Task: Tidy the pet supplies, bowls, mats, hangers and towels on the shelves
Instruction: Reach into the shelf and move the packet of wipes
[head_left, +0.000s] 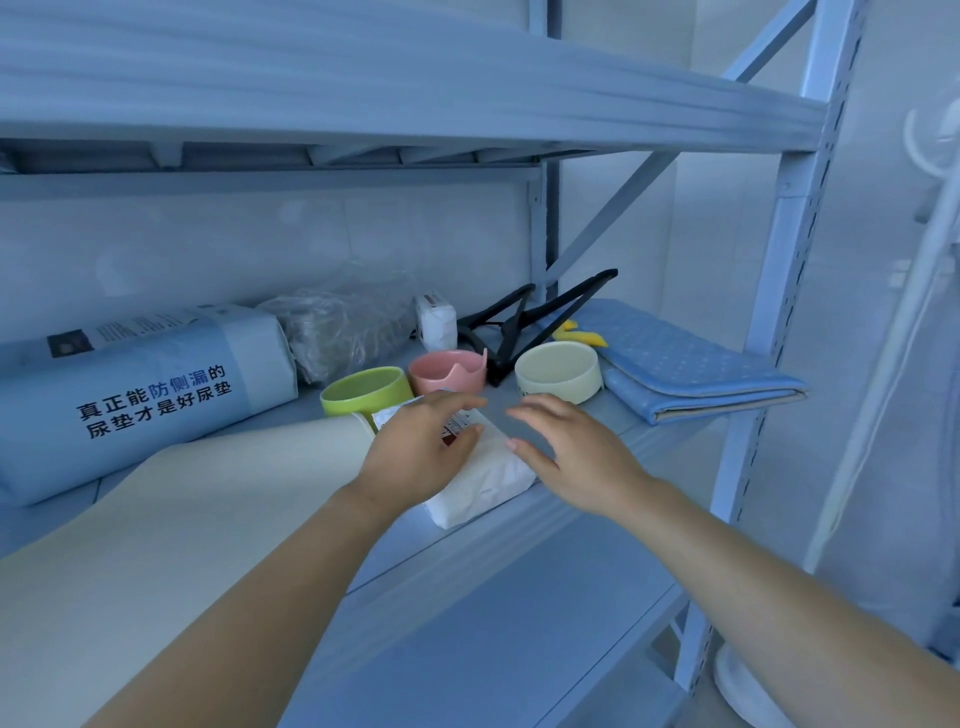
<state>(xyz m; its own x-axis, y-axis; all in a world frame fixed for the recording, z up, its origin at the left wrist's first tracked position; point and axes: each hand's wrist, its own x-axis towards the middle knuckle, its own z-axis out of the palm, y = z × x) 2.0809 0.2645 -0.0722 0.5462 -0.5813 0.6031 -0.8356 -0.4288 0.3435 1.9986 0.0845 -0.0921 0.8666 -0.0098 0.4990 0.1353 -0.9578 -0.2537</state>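
A white soft pack (485, 480) with a red label lies near the front edge of the middle shelf (597, 506). My left hand (421, 447) rests on top of the pack with relaxed fingers. My right hand (566, 452) hovers just right of it, fingers spread, thumb near the pack's side. Behind them stand a green bowl (363, 392), a pink bowl (449, 371) and a cream bowl (558, 371). Black hangers (524, 317) lie behind the bowls. A folded blue mat (685, 364) lies at the right end.
A large blue pad package (140, 384) lies at the left, with a cream rolled mat (171, 519) in front of it. A clear plastic bag (343, 327) and a second small white pack (436, 322) sit at the back. A yellow item (579, 332) lies on the blue mat.
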